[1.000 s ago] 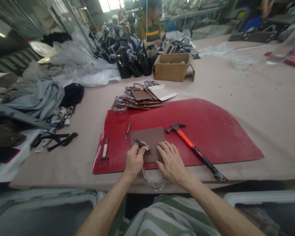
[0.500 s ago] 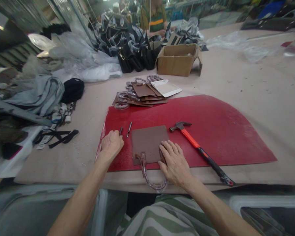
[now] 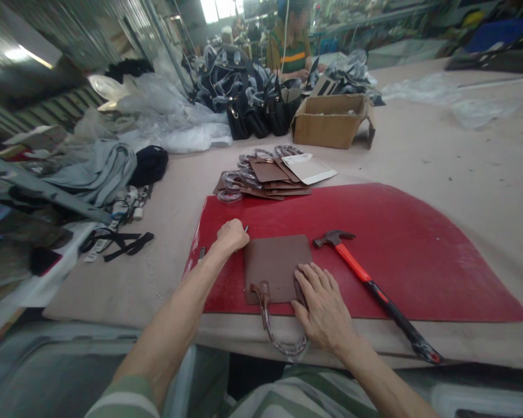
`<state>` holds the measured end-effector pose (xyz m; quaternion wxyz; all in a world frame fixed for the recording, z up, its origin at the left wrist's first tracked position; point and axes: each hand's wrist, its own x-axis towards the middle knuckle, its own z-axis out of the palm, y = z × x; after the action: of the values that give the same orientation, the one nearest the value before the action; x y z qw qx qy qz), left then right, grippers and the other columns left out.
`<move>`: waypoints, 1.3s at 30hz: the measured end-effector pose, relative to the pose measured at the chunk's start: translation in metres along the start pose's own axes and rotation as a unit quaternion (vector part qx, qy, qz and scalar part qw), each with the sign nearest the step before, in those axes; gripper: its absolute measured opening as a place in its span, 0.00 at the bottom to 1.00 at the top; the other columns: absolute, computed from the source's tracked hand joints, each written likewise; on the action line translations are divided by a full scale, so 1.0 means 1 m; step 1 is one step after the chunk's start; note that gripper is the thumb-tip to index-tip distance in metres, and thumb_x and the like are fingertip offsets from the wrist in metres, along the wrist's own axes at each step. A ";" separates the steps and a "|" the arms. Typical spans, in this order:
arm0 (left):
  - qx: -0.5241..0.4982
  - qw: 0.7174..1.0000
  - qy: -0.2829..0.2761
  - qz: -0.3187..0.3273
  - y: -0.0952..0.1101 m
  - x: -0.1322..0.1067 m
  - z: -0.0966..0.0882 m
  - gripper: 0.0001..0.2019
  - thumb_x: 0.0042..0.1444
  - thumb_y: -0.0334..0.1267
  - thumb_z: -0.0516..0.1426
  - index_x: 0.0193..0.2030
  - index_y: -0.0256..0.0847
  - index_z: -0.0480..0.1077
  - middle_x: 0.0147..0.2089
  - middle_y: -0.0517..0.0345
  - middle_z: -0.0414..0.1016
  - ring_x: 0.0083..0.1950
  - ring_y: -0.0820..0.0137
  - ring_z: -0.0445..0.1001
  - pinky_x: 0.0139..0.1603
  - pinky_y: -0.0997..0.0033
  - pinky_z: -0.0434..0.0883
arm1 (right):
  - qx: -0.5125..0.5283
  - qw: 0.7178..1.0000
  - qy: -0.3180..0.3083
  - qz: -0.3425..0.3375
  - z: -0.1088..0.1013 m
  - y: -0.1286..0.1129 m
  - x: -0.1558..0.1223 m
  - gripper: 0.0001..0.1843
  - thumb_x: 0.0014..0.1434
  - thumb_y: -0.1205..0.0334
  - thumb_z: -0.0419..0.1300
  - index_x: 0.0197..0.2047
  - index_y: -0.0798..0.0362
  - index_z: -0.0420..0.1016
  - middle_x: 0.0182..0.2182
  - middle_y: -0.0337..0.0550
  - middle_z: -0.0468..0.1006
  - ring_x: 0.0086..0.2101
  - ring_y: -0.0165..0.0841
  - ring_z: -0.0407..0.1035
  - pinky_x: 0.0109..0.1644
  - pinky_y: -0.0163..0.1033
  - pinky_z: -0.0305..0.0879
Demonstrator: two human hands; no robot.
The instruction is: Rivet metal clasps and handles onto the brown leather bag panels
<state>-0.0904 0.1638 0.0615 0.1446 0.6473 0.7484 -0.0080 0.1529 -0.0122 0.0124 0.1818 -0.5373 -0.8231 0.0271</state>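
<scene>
My left hand point(image 3: 232, 235) is closed around a slim metal rod point(image 3: 246, 229), perhaps a punch; only its tip shows past the fingers. It is just left of a brown leather-like panel point(image 3: 279, 261), which lies on a red mat point(image 3: 401, 261). A plastic-wrapped handle point(image 3: 272, 337) is attached at the panel's near edge and hangs over the table edge. My right hand point(image 3: 325, 305) rests with fingers stretched out over the panel's near right corner and the handle's end. A short dark tool point(image 3: 201, 253) lies by my left forearm, partly hidden.
A claw hammer point(image 3: 361, 270) lies right of the panel. Behind the mat's edge is a stack of brown panels point(image 3: 270, 174) with wrapped handles. Farther back stand a cardboard box point(image 3: 329, 125) and black bags point(image 3: 255, 119). Black straps point(image 3: 122, 244) lie at left; a person sits across the table.
My left hand has moved right from the short dark tool to the slim rod, taking hold of it. The dark tool stays on the mat. My right hand keeps its place; the view has shifted.
</scene>
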 end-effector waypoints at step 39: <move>-0.419 0.873 0.029 0.248 0.024 -0.137 0.061 0.08 0.62 0.32 0.51 0.37 0.42 0.71 0.35 0.57 0.79 0.36 0.70 0.78 0.40 0.73 0.72 | 0.130 0.988 0.079 0.037 -0.020 0.024 -0.003 0.23 0.65 0.53 0.53 0.58 0.56 0.70 0.57 0.58 0.72 0.58 0.46 0.63 0.61 0.53 0.62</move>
<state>-0.0381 0.0230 0.0384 0.3775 0.6901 0.5003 0.3618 0.1812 -0.0079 0.0247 0.3140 -0.5392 -0.7752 0.0982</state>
